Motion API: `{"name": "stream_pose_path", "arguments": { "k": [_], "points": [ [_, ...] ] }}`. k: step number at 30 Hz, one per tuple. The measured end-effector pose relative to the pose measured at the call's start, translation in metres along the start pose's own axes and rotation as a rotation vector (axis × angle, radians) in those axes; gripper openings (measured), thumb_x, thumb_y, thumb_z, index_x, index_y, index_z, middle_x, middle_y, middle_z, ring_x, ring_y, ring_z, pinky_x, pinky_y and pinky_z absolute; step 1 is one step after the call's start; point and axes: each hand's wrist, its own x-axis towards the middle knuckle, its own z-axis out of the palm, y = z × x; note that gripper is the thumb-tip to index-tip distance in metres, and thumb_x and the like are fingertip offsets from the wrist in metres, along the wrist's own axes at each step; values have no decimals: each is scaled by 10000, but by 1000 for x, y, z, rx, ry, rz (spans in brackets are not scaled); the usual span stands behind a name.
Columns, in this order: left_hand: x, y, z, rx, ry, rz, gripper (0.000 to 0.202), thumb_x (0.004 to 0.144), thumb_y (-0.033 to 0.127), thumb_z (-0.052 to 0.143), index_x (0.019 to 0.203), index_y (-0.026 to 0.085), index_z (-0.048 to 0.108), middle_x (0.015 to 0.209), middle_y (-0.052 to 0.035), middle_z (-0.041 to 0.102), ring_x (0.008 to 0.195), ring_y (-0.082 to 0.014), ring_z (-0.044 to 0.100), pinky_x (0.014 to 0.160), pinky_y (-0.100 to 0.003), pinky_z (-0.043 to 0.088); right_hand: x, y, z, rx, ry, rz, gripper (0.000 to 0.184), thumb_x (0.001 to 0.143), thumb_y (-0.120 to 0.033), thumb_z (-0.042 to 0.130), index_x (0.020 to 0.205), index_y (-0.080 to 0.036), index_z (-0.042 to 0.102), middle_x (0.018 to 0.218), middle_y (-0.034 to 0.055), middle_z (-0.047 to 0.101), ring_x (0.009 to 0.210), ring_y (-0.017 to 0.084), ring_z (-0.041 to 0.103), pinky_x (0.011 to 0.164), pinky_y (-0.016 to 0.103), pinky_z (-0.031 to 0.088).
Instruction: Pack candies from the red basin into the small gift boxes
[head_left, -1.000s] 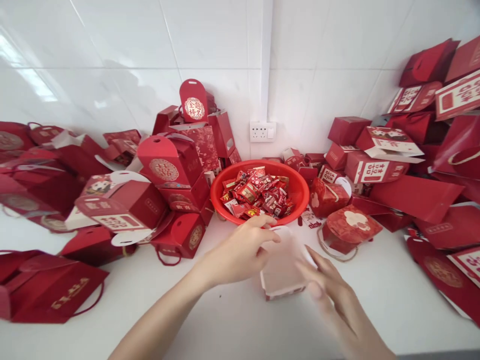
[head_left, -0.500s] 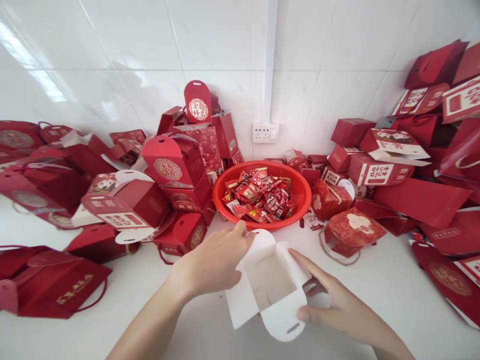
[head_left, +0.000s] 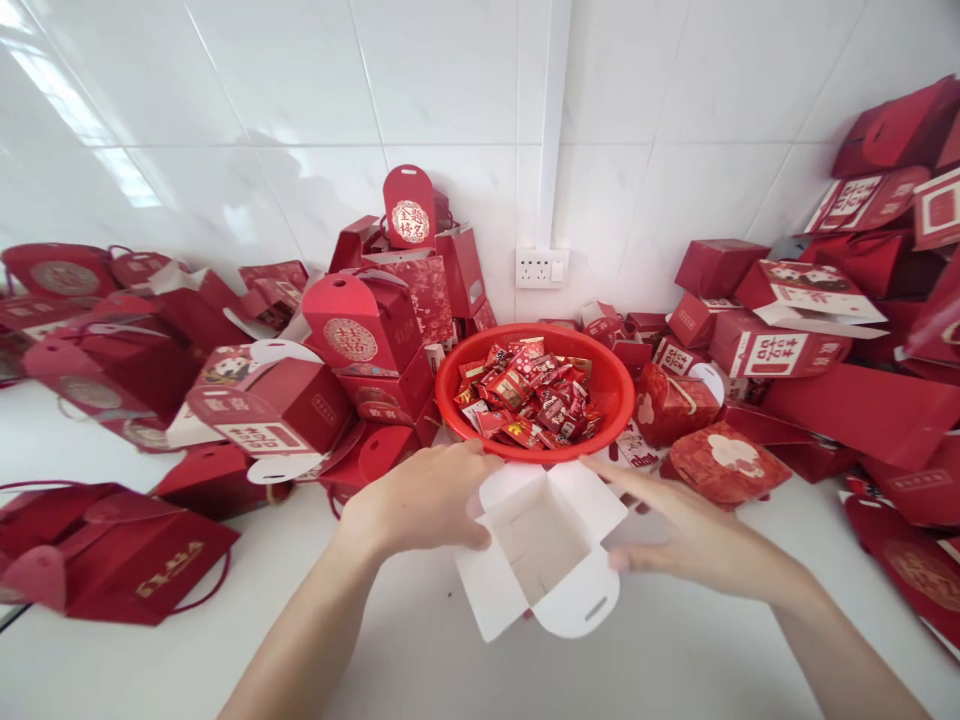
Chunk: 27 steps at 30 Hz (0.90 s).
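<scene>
An open paper box (head_left: 541, 545), white inside, stands on the white counter (head_left: 420, 660) with its flaps spread. My left hand (head_left: 420, 500) grips its left side, fingers curled over the left flap. To the right of the box, my right hand (head_left: 686, 535) is blurred, its fingers stretched out toward the red basin; it holds nothing. Just beyond the box sits that red plastic basin (head_left: 607, 380), filled with red-wrapped candies (head_left: 532, 400).
Piles of red gift boxes and bags crowd the counter on the left (head_left: 270, 400) and right (head_left: 780, 350), stacked against the white tiled wall. A wall socket (head_left: 541, 267) sits behind the basin. Flat red bags (head_left: 112, 555) lie at front left.
The box's flaps have been spread wide open. My right hand has left the box's near flap and moved up toward the basin. My left hand stays on the box's left side.
</scene>
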Motion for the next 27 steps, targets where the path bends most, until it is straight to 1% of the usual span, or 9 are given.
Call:
{"name": "stream_pose_path", "arguments": {
  "k": [3, 7, 10, 14, 18, 20, 22, 24, 27],
  "points": [
    [0, -3, -10, -37, -27, 50, 347, 791, 362, 705, 1129, 281, 712, 1134, -51, 697, 1009, -268, 675, 842, -315, 504, 22, -13, -28, 30, 174, 42, 657, 852, -576, 682, 1419, -255, 597, 1189, 101, 749, 1008, 271, 720, 906, 410, 585],
    [12, -14, -17, -101, 117, 105, 280, 902, 384, 565, 1087, 229, 705, 1084, -59, 697, 943, -230, 665, 815, -298, 490, 75, -15, -46, -27, 266, -46, 468, 892, -410, 644, 1310, -200, 657, 1094, 89, 770, 930, 237, 738, 882, 379, 584],
    [28, -29, -15, -184, 184, 130, 285, 913, 360, 536, 1062, 211, 727, 1047, -49, 741, 928, -213, 675, 822, -279, 485, 118, -12, -43, -246, 108, -75, 577, 808, -299, 740, 1362, -179, 633, 1229, 116, 741, 1107, 287, 704, 1013, 412, 521],
    [53, -48, -3, -246, 206, 130, 279, 898, 304, 515, 908, 196, 773, 913, -19, 783, 804, -174, 672, 775, -242, 461, 155, -18, -25, -498, -189, -71, 785, 741, -436, 809, 1447, -183, 577, 1369, 162, 665, 1265, 377, 611, 1084, 464, 462],
    [72, -52, 9, -92, 124, 36, 289, 826, 236, 496, 624, 185, 696, 655, -3, 700, 627, -151, 589, 621, -256, 376, 169, -27, -9, -656, -256, 3, 918, 753, -476, 796, 1557, -232, 428, 1469, 169, 582, 1398, 393, 492, 1163, 513, 354],
    [79, -47, 12, 4, 71, -69, 299, 812, 259, 499, 576, 189, 669, 632, -22, 685, 633, -178, 599, 608, -281, 359, 172, -28, -5, -714, -267, 37, 914, 729, -452, 822, 1540, -256, 446, 1530, 166, 518, 1435, 395, 447, 1176, 538, 314],
    [85, -43, 11, 39, -3, -129, 294, 820, 304, 501, 648, 211, 720, 728, -39, 736, 735, -223, 655, 650, -296, 392, 174, -28, -5, -738, -235, 57, 845, 696, -424, 853, 1463, -270, 533, 1494, 157, 556, 1383, 383, 509, 1137, 519, 358],
    [93, -40, 7, 42, -77, -147, 278, 814, 371, 540, 870, 262, 790, 928, -42, 784, 902, -273, 692, 730, -311, 446, 174, -27, -6, -736, -162, 88, 705, 690, -373, 863, 1343, -256, 625, 1374, 146, 652, 1262, 360, 616, 1049, 463, 442],
    [107, -40, 1, 54, -170, -147, 605, 744, 479, 663, 1325, 314, 671, 1254, -62, 733, 1101, -324, 676, 852, -332, 504, 173, -25, -9, -724, -20, 175, 476, 801, -287, 766, 1257, -204, 654, 1275, 160, 706, 1189, 349, 669, 944, 412, 502]
  ]
}}
